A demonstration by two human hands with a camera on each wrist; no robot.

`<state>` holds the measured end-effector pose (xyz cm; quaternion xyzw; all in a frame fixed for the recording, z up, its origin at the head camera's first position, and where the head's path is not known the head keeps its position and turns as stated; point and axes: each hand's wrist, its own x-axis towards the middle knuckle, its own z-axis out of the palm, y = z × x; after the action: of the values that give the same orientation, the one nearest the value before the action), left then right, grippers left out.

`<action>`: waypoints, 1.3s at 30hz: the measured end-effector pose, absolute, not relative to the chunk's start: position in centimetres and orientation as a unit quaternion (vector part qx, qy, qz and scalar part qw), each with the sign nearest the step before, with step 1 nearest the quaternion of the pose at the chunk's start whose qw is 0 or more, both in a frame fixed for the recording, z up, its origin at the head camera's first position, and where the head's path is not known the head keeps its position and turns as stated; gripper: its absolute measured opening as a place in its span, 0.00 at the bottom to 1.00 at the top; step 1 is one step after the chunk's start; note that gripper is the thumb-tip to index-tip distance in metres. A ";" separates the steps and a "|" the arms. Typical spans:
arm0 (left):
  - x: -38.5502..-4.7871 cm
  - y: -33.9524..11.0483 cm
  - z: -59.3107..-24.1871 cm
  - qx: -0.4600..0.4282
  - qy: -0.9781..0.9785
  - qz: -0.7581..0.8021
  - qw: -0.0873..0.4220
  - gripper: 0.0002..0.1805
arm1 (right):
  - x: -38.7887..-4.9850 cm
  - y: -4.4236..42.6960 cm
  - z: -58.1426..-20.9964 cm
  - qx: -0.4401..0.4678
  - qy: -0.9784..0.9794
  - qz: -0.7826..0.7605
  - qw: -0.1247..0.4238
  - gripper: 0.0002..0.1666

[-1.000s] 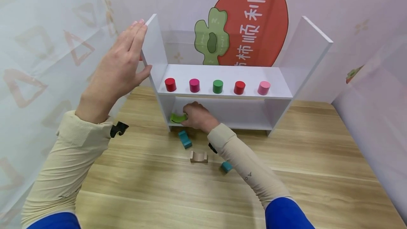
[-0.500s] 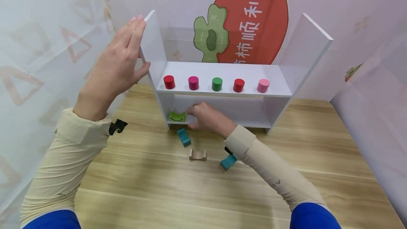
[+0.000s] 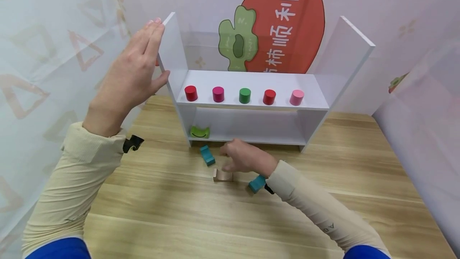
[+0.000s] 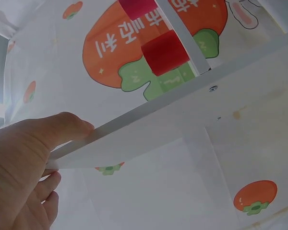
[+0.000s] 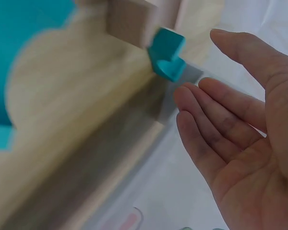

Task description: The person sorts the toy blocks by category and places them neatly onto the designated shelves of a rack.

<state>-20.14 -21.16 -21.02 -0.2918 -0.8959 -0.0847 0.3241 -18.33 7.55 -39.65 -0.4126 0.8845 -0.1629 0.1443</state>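
My left hand (image 3: 123, 73) grips the upright left side panel of a white shelf unit (image 3: 251, 78); in the left wrist view the thumb (image 4: 69, 128) lies along the panel's edge, with fingers on its other side. My right hand (image 3: 248, 157) holds nothing and hovers over the table in front of the shelf, fingers apart from the thumb in the right wrist view. Just below its fingertips sits a plain wooden block (image 3: 223, 176) with a curved hollow. One teal block (image 3: 207, 155) lies to the left, another teal block (image 3: 256, 184) near the right wrist.
On the lower shelf at the left sits a green block (image 3: 199, 132) with a smile line. Several coloured cylinders, among them a green cylinder (image 3: 244, 96) and a pink cylinder (image 3: 296, 97), stand in a row on the upper shelf. The wooden table (image 3: 172, 211) extends in front.
My right hand has let go of the green block, leaving it on the lower shelf, and has drawn back toward the wooden block. The left hand stays on the side panel.
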 end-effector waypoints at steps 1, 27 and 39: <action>-20.1 -21.2 -21.0 -0.291 -0.896 -0.084 0.324 0.49 | -18.2 7.7 -40.0 -0.411 0.883 -0.167 0.152 0.24; -20.1 -21.1 -21.1 -0.291 -0.895 -0.088 0.325 0.48 | -16.3 8.1 -44.5 -0.402 0.892 -0.158 0.131 0.10; -20.1 -21.1 -21.0 -0.296 -0.894 -0.089 0.325 0.48 | -17.3 8.6 -43.4 -0.411 0.882 -0.186 0.138 0.09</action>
<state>-20.12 -21.15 -20.99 -0.2957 -0.8940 -0.0886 0.3249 -17.26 8.64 -43.38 -0.4110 0.8816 -0.1863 0.1384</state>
